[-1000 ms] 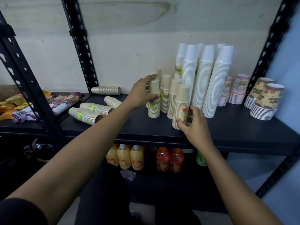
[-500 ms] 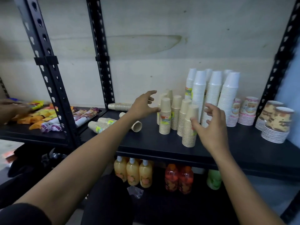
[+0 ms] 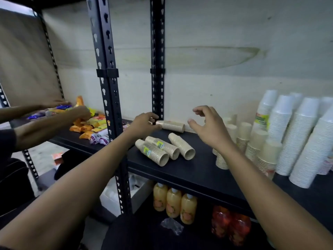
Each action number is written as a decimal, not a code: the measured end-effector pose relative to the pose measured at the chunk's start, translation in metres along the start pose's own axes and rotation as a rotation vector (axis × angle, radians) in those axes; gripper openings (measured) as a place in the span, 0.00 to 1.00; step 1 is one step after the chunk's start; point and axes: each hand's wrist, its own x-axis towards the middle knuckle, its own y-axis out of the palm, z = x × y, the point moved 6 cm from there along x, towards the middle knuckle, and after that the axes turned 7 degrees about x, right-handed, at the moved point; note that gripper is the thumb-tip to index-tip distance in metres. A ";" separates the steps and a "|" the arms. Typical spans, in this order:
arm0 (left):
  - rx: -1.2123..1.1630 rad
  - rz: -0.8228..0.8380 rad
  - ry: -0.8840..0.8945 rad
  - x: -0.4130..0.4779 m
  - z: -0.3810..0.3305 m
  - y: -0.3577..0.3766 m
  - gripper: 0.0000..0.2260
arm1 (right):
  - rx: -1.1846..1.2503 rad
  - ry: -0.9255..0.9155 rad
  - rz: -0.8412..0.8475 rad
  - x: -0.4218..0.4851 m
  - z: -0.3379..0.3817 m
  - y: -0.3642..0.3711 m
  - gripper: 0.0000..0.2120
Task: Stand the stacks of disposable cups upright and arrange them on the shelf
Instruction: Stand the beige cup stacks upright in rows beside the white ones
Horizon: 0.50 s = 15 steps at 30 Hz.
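I see the left hand [image 3: 144,123] stretched to the back edge of the shelf [image 3: 189,170], fingertips pinching the left end of a cup stack [image 3: 172,125] lying on its side there. The right hand [image 3: 210,129] hovers near it, fingers spread and curved, holding nothing. Three lying stacks [image 3: 163,150] rest nearer the front edge, and upright stacks [image 3: 252,141] stand to the right.

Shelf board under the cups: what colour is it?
Black; the shelf board shows best in the head view.
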 end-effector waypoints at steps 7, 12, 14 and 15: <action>0.045 0.204 -0.055 0.044 0.015 0.042 0.22 | -0.142 0.156 0.235 0.080 -0.070 0.082 0.22; 0.215 0.346 0.031 0.068 0.004 0.096 0.28 | -0.219 0.235 0.296 0.117 -0.120 0.126 0.24; 0.251 0.362 0.058 0.075 0.002 0.109 0.31 | -0.269 0.249 0.328 0.125 -0.134 0.143 0.23; 0.244 0.382 0.058 0.077 0.001 0.116 0.33 | -0.295 0.251 0.357 0.129 -0.141 0.152 0.24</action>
